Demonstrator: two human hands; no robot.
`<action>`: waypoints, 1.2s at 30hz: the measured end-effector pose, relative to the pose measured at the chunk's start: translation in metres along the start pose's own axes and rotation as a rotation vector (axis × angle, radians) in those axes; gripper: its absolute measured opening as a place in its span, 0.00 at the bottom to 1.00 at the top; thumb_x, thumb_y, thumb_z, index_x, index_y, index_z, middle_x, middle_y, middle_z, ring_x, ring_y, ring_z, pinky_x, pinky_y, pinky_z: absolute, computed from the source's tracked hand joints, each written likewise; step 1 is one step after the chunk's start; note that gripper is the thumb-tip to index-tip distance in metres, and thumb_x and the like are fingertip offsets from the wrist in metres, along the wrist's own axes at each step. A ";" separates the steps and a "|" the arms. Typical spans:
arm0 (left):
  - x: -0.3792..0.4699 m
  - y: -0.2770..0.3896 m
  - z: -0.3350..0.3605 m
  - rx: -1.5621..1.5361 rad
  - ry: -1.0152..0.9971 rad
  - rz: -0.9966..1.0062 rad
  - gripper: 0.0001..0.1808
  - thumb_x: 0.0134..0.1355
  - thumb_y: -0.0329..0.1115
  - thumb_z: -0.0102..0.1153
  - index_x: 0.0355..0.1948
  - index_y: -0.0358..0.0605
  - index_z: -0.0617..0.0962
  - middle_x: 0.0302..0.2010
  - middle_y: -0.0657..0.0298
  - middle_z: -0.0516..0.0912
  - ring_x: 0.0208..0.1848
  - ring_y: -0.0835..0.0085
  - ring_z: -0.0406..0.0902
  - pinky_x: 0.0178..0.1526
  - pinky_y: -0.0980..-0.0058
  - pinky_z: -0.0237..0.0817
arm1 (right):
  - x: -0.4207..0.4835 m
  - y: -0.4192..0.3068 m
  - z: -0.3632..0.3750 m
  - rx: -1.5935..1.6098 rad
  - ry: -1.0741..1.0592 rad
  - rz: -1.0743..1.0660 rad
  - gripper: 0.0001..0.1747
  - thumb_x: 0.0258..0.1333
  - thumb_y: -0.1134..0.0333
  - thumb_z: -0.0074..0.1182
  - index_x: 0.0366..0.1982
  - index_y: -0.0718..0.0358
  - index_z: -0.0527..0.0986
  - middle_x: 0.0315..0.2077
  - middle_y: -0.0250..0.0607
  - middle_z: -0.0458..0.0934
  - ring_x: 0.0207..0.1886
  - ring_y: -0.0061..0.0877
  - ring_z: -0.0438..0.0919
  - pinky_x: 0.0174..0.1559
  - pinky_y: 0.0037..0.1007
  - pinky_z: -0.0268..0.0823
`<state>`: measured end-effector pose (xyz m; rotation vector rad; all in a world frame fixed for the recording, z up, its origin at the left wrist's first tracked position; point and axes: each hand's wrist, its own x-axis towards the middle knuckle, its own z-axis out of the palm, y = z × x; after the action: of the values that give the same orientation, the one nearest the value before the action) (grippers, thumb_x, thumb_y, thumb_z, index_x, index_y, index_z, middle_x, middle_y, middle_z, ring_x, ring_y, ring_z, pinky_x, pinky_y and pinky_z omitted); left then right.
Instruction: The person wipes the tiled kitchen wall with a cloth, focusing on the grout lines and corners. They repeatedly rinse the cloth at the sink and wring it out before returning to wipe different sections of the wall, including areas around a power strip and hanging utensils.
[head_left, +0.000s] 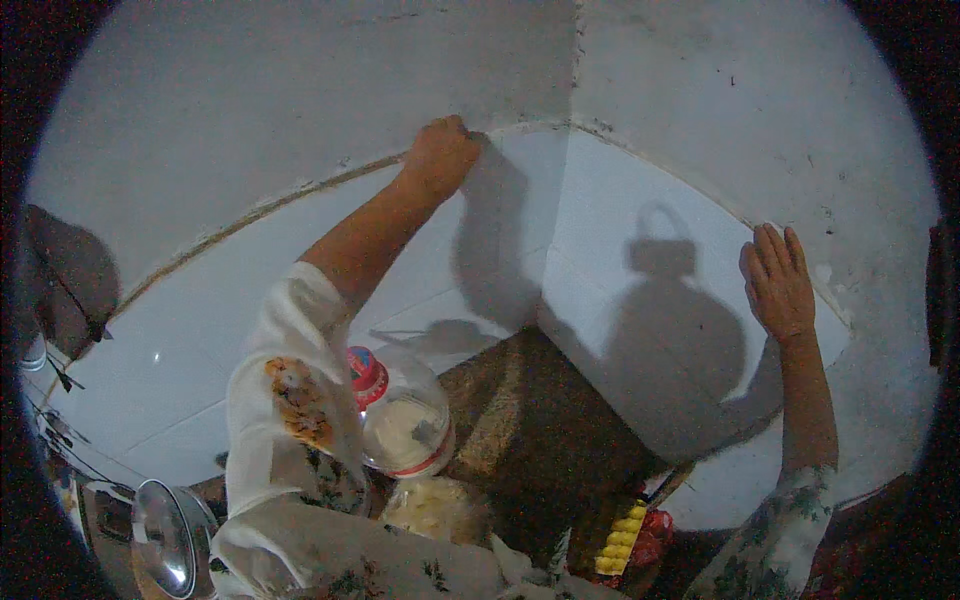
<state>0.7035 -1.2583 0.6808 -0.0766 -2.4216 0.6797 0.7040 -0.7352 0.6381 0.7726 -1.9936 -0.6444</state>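
White wall tiles line the lower part of a corner, beneath a grey plastered wall. My left hand is closed at the top edge of the tiles, left of the corner; whether something small is inside it is hidden. Flat against the right-hand wall, near the tile edge, rests my right hand with its fingers up and nothing visible in it. Below my left forearm stands a clear plastic jar beside a red lid.
Under the corner is a brown surface. A clear bag with pale contents lies near my body. A metal pot or lid stands lower left. Yellow packets and a red bag are lower right. Shadows cross the tiles.
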 end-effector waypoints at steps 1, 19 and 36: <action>-0.012 -0.011 -0.002 0.005 -0.011 -0.001 0.16 0.59 0.32 0.56 0.49 0.49 0.80 0.44 0.54 0.80 0.51 0.56 0.77 0.52 0.59 0.72 | -0.001 0.001 0.002 -0.008 0.036 -0.012 0.28 0.48 0.66 0.59 0.54 0.62 0.70 0.63 0.48 0.65 0.70 0.38 0.58 0.74 0.48 0.41; -0.143 -0.106 -0.048 0.036 0.062 -0.084 0.19 0.57 0.30 0.55 0.51 0.55 0.79 0.41 0.53 0.78 0.45 0.56 0.77 0.46 0.62 0.72 | 0.002 -0.004 -0.010 0.043 -0.012 0.010 0.24 0.52 0.69 0.55 0.53 0.63 0.70 0.62 0.49 0.66 0.68 0.39 0.61 0.73 0.49 0.43; -0.040 -0.021 0.001 -0.073 0.220 -0.103 0.13 0.57 0.33 0.58 0.43 0.46 0.81 0.45 0.55 0.78 0.49 0.60 0.78 0.48 0.63 0.69 | -0.004 -0.002 0.001 0.026 0.030 -0.033 0.21 0.52 0.71 0.52 0.50 0.67 0.71 0.62 0.54 0.65 0.68 0.44 0.61 0.73 0.52 0.44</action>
<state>0.7378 -1.2857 0.6686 -0.0536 -2.2215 0.5087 0.7051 -0.7332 0.6342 0.8277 -1.9688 -0.6235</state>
